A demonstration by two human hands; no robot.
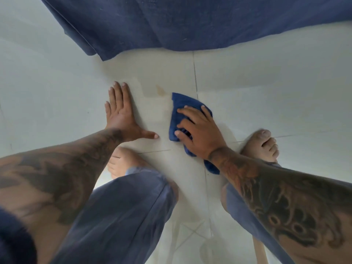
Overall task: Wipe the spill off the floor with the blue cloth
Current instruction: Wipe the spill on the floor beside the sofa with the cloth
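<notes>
A folded blue cloth (180, 105) lies on the pale tiled floor (266, 77) in the middle of the view. My right hand (200, 132) presses down on it with the fingers spread and curled into the fabric. Just beyond the cloth's far left corner a faint wet patch with a brownish stain, the spill (157, 91), shows on the tile. My left hand (122, 115) rests flat on the floor to the left of the cloth, palm down, fingers apart, holding nothing.
A large dark blue fabric (190, 21) hangs across the top of the view down to the floor. My bare feet (261, 143) and blue trouser legs (122, 216) flank the cloth. More wet streaks (192, 242) lie between my legs.
</notes>
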